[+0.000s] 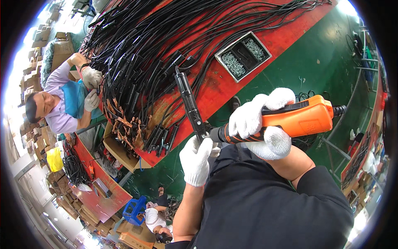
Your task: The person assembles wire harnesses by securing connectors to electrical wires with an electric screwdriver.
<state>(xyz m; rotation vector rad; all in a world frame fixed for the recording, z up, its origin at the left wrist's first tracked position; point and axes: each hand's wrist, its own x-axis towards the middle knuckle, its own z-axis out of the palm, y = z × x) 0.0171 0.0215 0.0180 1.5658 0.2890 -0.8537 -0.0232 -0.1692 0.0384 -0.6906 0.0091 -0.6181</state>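
My right hand [262, 126], in a white knit glove, is wrapped round an orange and black electric screwdriver [300, 118]. Its black nose [219, 133] points left and meets the lower end of a black welding-cable clamp handle [190, 106], near a small screw. Gloved in white too, my left hand [196, 159] pinches that lower end of the black handle. The handle slants up and left over the red table's edge, and a black cable leaves its upper end. My left fingers partly hide the spot where the tool tip meets it.
Many black cables [199, 25] and similar black handles lie across the red table [219, 99]. A two-part tray [244, 56] holds silvery screws. Copper-coloured clamp parts [124, 122] hang over a cardboard box [118, 147]. A gloved co-worker [66, 93] stands left; another person [155, 218] sits beyond a blue stool [134, 209].
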